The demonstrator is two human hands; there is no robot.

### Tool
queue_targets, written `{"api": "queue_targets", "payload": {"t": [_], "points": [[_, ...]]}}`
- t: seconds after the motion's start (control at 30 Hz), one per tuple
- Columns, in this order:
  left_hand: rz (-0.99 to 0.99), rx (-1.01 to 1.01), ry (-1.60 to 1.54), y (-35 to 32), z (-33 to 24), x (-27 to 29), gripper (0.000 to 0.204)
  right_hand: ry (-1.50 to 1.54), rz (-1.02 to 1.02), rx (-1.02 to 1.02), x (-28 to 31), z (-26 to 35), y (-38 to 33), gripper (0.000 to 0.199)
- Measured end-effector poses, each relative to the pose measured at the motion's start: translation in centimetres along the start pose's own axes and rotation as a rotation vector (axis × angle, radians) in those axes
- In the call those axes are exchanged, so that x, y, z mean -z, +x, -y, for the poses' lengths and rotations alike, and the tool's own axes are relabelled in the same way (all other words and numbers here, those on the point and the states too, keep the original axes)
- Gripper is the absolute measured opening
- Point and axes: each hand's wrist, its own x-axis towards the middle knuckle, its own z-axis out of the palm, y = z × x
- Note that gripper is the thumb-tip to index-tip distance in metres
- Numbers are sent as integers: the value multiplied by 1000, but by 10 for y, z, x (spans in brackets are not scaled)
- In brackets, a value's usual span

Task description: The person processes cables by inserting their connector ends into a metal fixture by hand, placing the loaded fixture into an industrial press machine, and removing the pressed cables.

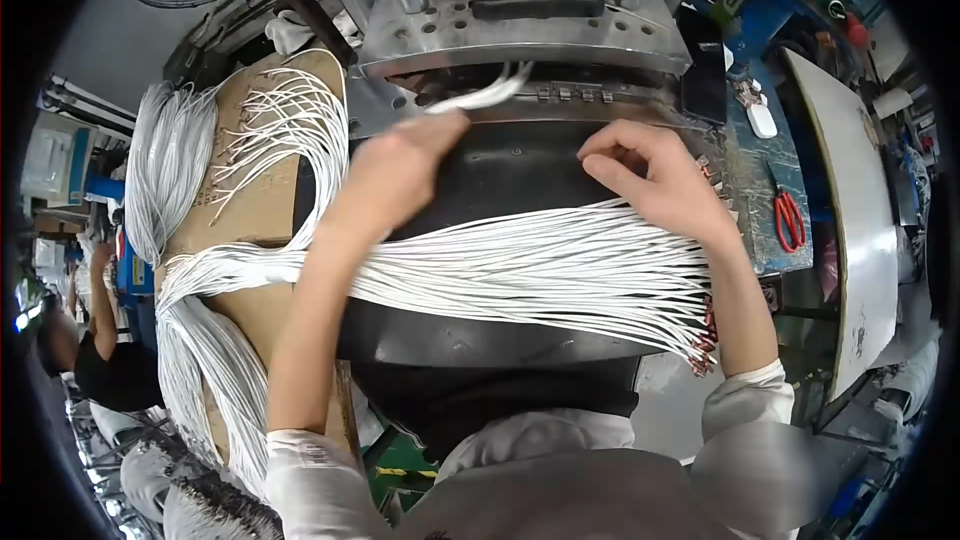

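Observation:
My left hand (400,170) is closed on a few white cables (485,97), whose free ends are blurred by motion at the front of the metal press (520,40). My right hand (655,175) is curled over the black work surface (510,165), thumb and forefinger drawn together. Anything inside that pinch is hidden or too small to make out. Below both hands a large bundle of white cables (530,265) fans out to the right, passing under my forearms. Small reddish-copper ends (705,340) tip these cables near my right forearm.
More white cables (300,120) lie on brown cardboard (260,210) at the left, beside a grey-white coil (165,170). Red-handled pliers (788,220) and a white device (760,118) rest on the blue bench at right. A pale board (850,230) stands beyond it. Another person (105,360) is at far left.

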Motion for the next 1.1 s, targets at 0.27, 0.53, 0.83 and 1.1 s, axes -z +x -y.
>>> {"api": "queue_targets", "payload": {"t": [0.27, 0.53, 0.83, 1.1], "points": [[189, 180, -325, -2, -73, 38, 21, -75, 57, -120, 8, -10, -10, 29], [431, 69, -192, -7, -69, 25, 22, -478, 4, -161, 26, -18, -26, 48], [299, 183, -364, -3, -75, 25, 20, -239, 307, -215, 21, -17, 8, 41], [-278, 363, -351, -17, -68, 9, 13, -611, 538, -323, 54, 24, 14, 39]]}}
